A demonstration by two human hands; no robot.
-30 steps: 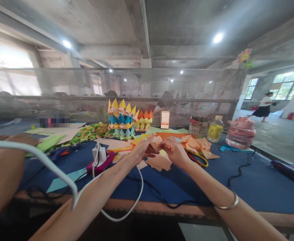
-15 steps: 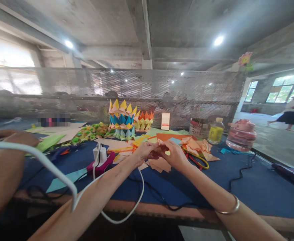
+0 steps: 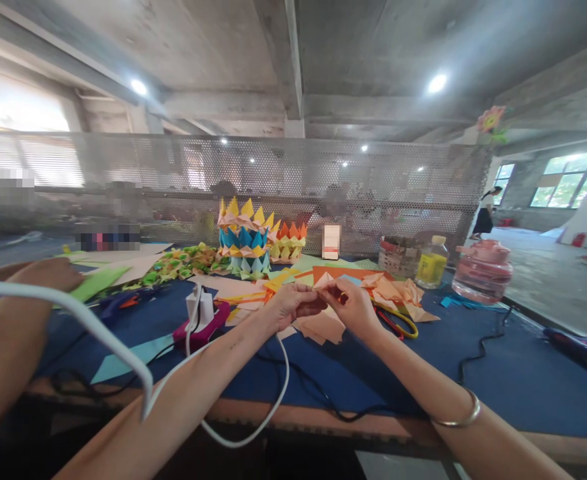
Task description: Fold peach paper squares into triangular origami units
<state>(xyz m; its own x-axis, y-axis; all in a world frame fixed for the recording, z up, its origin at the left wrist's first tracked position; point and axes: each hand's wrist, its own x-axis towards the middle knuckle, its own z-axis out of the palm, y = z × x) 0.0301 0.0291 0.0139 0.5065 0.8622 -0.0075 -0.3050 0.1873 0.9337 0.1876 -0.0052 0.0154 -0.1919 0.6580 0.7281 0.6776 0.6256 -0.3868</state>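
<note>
Over the middle of the table my left hand (image 3: 293, 307) and my right hand (image 3: 351, 308) meet, fingertips pinched on a small peach folded paper piece (image 3: 323, 280). Fingers cover most of it; one pointed corner sticks up. Loose peach paper squares (image 3: 321, 327) lie on the blue cloth just under my hands. Right of them, scissors (image 3: 403, 325) with yellow and red handles lie partly beneath crumpled-looking orange folded pieces (image 3: 393, 290). Behind my hands is a flat orange sheet (image 3: 358, 273). Paper crowns of pointed folded pieces (image 3: 246, 240) stand stacked farther back.
At left, a co-worker's arm (image 3: 13, 333) rests by green paper (image 3: 98, 283). A white cable (image 3: 88, 333) loops across the near side to a purple power strip (image 3: 208, 327). A yellow-labelled bottle (image 3: 431, 263) and a pink jug (image 3: 482, 273) stand right. Perforated metal screen (image 3: 173, 167) behind.
My right fingers have shifted slightly on the paper piece, and more of its pointed corner shows. My left hand barely moved. In the background at right, a walking person has moved left.
</note>
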